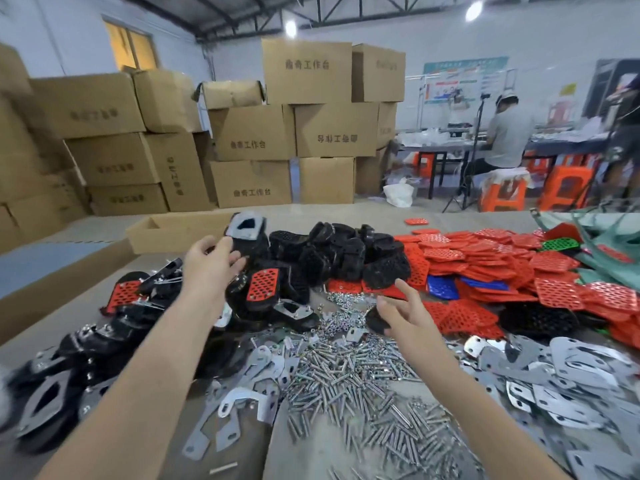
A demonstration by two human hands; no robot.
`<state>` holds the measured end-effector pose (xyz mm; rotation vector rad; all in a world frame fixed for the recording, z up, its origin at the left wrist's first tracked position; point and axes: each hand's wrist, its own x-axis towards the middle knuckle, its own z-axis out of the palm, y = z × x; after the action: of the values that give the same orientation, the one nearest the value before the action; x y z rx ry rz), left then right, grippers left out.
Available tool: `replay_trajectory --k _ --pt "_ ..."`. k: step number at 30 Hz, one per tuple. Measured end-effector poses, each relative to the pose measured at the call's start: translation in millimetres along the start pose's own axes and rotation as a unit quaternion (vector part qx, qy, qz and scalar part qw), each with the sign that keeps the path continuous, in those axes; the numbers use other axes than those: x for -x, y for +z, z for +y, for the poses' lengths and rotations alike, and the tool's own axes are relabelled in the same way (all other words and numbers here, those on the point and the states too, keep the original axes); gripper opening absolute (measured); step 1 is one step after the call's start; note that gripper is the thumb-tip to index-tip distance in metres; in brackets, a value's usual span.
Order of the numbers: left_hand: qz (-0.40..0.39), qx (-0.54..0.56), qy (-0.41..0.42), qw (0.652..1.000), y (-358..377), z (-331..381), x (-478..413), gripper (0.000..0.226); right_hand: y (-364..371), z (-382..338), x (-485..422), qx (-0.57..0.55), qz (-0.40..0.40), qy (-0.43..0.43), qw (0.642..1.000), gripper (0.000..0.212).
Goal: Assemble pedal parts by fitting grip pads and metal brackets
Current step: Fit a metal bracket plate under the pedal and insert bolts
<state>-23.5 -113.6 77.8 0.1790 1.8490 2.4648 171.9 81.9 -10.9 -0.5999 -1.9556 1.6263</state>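
At the frame's centre the left hand [211, 263] has its fingers loosely spread beside the black pedals [332, 247]. Right of centre, the right hand [401, 315] spreads its fingers. Red grip pads [485, 265] are heaped at the right, metal brackets [571, 368] at the lower right.

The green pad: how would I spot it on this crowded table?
Start at the big heap of red pads on the right. Follow it to the far right end, next to the teal bag. The green pad lies there, perforated like its neighbours but the only green one.
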Motion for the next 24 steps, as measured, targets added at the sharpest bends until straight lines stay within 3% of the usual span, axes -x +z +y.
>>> replay_trajectory --k 3,6,10,13,16,22,24 --pt "-0.004 -0.098 0.008 0.995 -2 -14 -2 0.041 -23 10 -2 0.034 0.038 0.016 0.999 0.054" --pt "-0.078 -0.197 0.036 0.977 9 -47 22 0.026 -42 20 -4 0.085 0.075 0.008 0.994 0.049" --pt "-0.231 -0.424 0.106 0.869 34 -100 65 0.020 -56 26 -3 0.214 0.084 -0.019 0.973 0.049" --pt "-0.286 -0.527 0.148 0.787 58 -131 88 0.034 -65 38 -2 0.392 0.061 -0.033 0.917 0.054" --pt "-0.287 -0.593 0.150 0.737 80 -149 94 0.049 -72 50 2 0.510 0.030 -0.003 0.860 0.061" --pt "-0.206 -0.664 0.130 0.707 116 -165 82 0.066 -76 68 8 0.538 0.038 -0.001 0.842 0.056" --pt "-0.204 -0.661 0.115 0.713 124 -167 78 0.065 -76 70 8 0.543 0.042 -0.017 0.839 0.055"
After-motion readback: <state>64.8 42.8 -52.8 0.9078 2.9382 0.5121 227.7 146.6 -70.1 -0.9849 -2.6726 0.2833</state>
